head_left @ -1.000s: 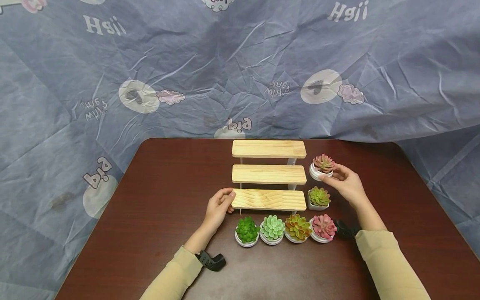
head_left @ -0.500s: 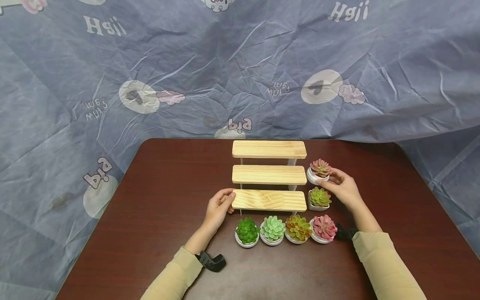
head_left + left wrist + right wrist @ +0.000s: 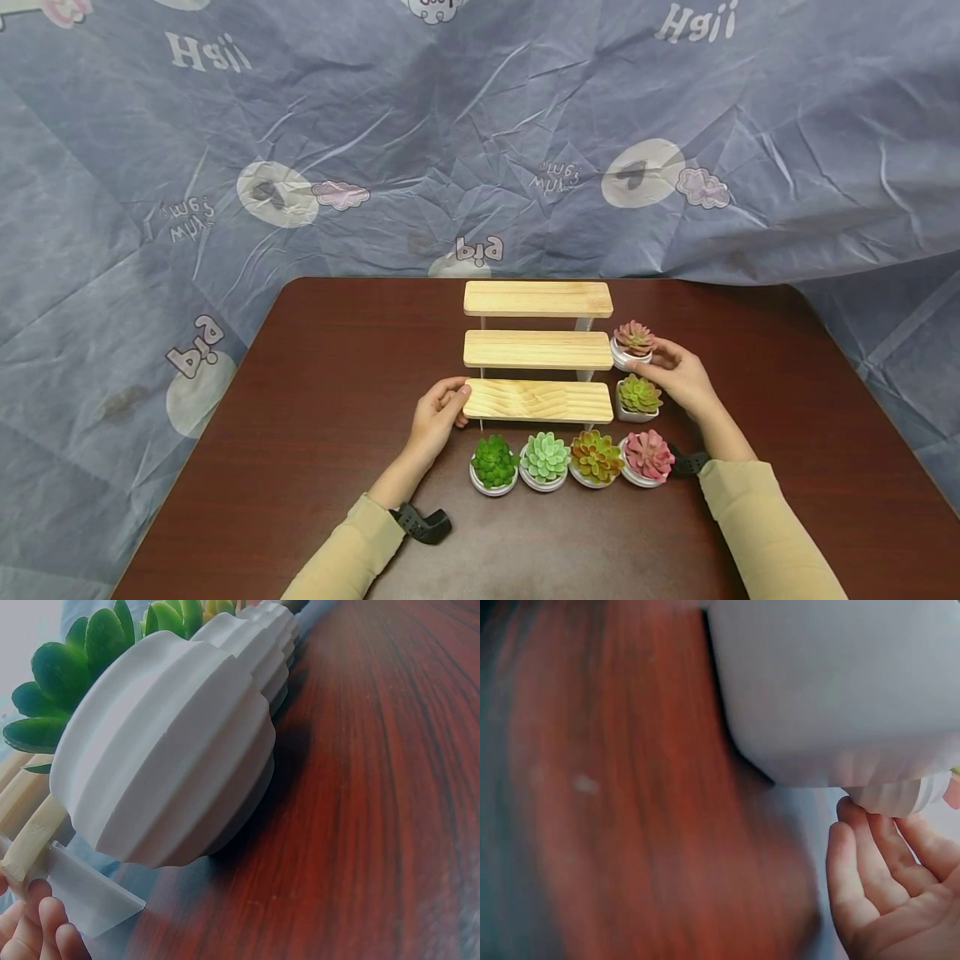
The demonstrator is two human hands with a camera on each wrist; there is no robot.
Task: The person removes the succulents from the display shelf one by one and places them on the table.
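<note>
A three-tier wooden plant stand [image 3: 538, 400] with clear supports stands at the back of the table. My left hand [image 3: 441, 410] grips the left end of its lowest shelf, thumb on top and fingers beneath. In the head view, my right hand [image 3: 681, 377] holds a pink-green potted succulent [image 3: 634, 340] by its round white pot, just right of the middle shelf. Directly in front of it sits a yellow-green succulent [image 3: 639, 395] in a squarish white pot. That pot fills the upper part of the right wrist view, with the fingertips [image 3: 881, 825] against the ribbed pot beyond.
Before the stand is a row of potted succulents: dark green [image 3: 494, 463], pale green [image 3: 545, 458], orange-green [image 3: 596, 457] and pink [image 3: 648, 457]. A patterned blue-grey cloth [image 3: 420, 150] hangs behind the dark red-brown table [image 3: 322, 375].
My right hand has moved the pink-green succulent left and slightly toward me, closer to the stand and the squarish pot. The left hand stays on the lowest shelf.
</note>
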